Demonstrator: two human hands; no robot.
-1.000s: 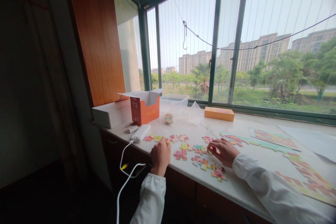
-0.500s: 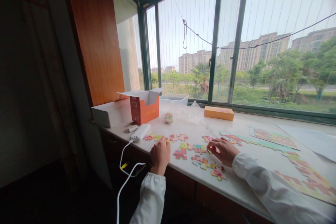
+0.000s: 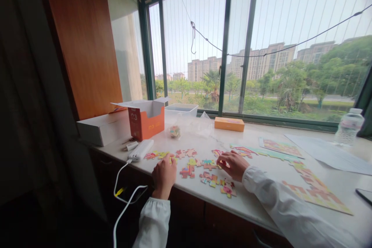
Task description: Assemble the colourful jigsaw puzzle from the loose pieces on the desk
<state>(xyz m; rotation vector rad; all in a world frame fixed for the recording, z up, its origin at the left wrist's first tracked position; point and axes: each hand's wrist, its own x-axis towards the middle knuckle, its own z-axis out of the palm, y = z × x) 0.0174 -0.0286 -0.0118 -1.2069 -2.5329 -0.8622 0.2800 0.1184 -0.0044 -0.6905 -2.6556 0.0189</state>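
Note:
My left hand (image 3: 164, 173) rests at the table's front edge, fingers curled closed over a yellow puzzle piece (image 3: 173, 159) that shows at the fingertips. To its right, my right hand (image 3: 233, 164) is low over the table with bent fingers spread a little; a reddish piece shows partly beneath them. Between the hands lie loose and joined pieces, among them a red-and-blue cluster (image 3: 187, 171) and a pink-and-yellow cluster (image 3: 228, 188). Behind the left hand are pinkish pieces (image 3: 186, 153). An L-shaped joined puzzle border (image 3: 316, 186) lies right of my right hand.
A white power bank (image 3: 141, 150) with a cable hanging over the edge lies left. Behind stand an orange box (image 3: 147, 124), a clear tub (image 3: 183, 110), bagged pieces (image 3: 174, 131) and a yellow box (image 3: 229, 124). Rightward are a picture card (image 3: 280, 147), paper (image 3: 325, 151) and a bottle (image 3: 349, 128).
My view has turned to the right, so the bottle and a dark object's edge now show at the right. Both hands stay at about the same places among the pieces.

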